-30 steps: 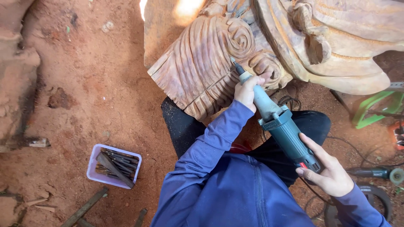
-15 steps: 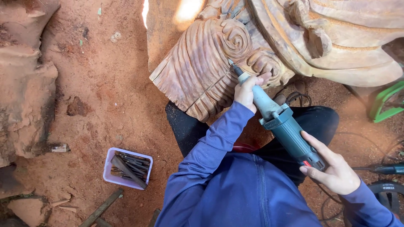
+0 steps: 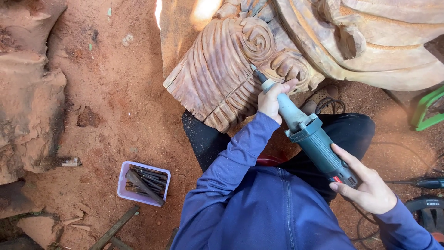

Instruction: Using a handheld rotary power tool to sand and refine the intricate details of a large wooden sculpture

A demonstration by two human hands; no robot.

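I hold a teal power grinder [image 3: 314, 141] with both hands, slanting from the lower right of the frame up toward the centre. My left hand [image 3: 273, 99] is clenched around its slim grey neck, just behind the bit, a little above the middle of the frame. My right hand [image 3: 365, 185] cups the rear end of the body at the lower right, fingers [image 3: 344, 157] laid along the casing, not fully curled. The bit's tip touches the wooden carving [image 3: 222, 74], which fills the upper centre and upper right: pale brown wood with ribbed grooves fanning to the left and a spiral scroll just above the tip. The tip meets the wood right beside that spiral.

My blue sleeves and zipped jacket [image 3: 259, 208] fill the bottom centre, with dark trousers above them. At the lower left, on red earth [image 3: 115, 92], sits a small lilac plastic tray [image 3: 121, 178] holding dark metal tools. A green frame [image 3: 428, 109] shows at the right edge, and black cables [image 3: 416, 182] lie near my right hand.
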